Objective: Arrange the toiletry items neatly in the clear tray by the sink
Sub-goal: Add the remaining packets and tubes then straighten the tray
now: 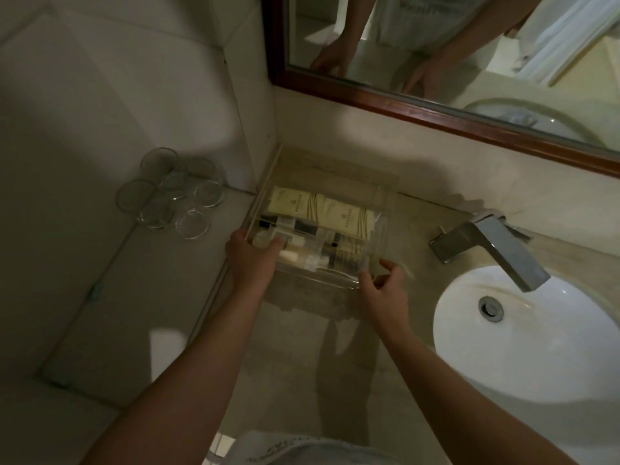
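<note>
A clear tray (385, 199) sits on the beige counter in the corner, left of the sink. Cream toiletry boxes (322, 209) lie side by side along its back. Several small bottles (302, 250) lie in its front part, some with dark caps. My left hand (250, 256) grips the tray's front left corner, thumb over the rim and touching the bottles. My right hand (382, 286) holds the tray's front right corner with fingers pinched on the rim.
Several upturned drinking glasses (174, 196) stand on a ledge to the left. A metal faucet (493, 246) and a white sink (536, 330) are to the right. A wood-framed mirror (436, 62) hangs behind the counter.
</note>
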The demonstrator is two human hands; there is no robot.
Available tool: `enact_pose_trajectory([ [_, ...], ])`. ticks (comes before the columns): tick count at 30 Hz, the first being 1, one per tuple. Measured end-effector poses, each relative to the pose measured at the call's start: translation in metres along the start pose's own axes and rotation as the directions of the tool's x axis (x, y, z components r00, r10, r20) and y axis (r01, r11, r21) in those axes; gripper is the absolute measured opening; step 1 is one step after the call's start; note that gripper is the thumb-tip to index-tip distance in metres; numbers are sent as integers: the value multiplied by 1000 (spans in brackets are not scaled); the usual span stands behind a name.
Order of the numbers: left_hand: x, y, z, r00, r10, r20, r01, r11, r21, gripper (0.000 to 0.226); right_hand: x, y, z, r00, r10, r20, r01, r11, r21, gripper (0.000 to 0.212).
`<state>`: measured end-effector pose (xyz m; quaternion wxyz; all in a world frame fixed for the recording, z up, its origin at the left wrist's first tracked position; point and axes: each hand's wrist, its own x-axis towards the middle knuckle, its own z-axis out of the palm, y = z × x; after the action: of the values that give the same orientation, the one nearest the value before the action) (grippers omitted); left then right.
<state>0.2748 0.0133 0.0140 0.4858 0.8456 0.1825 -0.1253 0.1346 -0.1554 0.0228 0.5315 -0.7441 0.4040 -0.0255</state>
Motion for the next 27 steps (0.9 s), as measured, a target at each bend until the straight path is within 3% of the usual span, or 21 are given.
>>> enact_pose_trajectory([
  [4, 1, 0, 12, 1000, -17, -6, 18, 973, 231, 104, 0, 3, 3, 999, 26, 23, -25, 1000, -16, 52],
  [13, 14, 5, 24, 994, -79, -82, 99, 953, 285, 104, 1, 7, 3, 1000, 21, 14, -21, 999, -36, 51],
  [16, 16, 3, 22, 996, -73, -60, 85, 969, 231, 103, 1, 6, 1, 999, 15, 29, -15, 1000, -28, 53],
  [21, 12, -25, 9, 998, 64, 16, -61, 989, -138, 97, -3, 5, 2, 1000, -16, 16, 17, 1000, -11, 85],
  [24, 6, -40, 0, 982, 158, 107, -143, 980, -138, 107, -1, 6, 4, 1000, -20, 13, 20, 1000, 4, 103],
  [27, 6, -42, -2, 966, 228, 120, -219, 972, -87, 112, 6, 5, 5, 1000, -20, 12, 21, 998, -56, 106],
])
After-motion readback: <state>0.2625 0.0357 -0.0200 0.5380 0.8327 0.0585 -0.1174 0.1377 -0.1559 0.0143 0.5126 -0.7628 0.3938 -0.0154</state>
